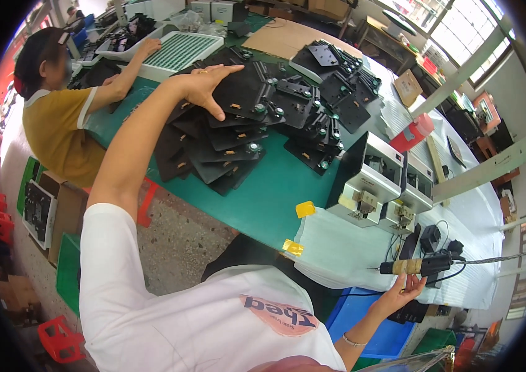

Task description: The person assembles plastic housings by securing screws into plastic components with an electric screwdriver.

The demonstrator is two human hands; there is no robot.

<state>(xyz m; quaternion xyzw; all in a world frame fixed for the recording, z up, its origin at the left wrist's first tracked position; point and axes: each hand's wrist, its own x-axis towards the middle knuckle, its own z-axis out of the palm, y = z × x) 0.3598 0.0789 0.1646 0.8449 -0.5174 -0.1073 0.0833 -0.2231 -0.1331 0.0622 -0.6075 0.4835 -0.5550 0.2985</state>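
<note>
My left hand [204, 85] reaches over a stack of flat black plates [238, 93] with metal-and-plastic arms on them. Its thumb and fingers are spread wide above the top plate; whether they touch it I cannot tell. At the lower right, my right hand [399, 296] is just under an electric screwdriver [408, 266], black with a tan band round its middle. The fingers point up at the tool, apart and not wrapped round it. The screwdriver lies level in the air, tied to a twisted cord [504, 257].
Two screw feeder boxes [368, 180] stand right of the plates. More plates [343, 93] are heaped behind. A red container [412, 132] stands by a slanting post. On the left, a co-worker in a yellow top [61, 130] reaches toward a white tray of green parts [182, 51]. A blue bin [362, 322] sits below.
</note>
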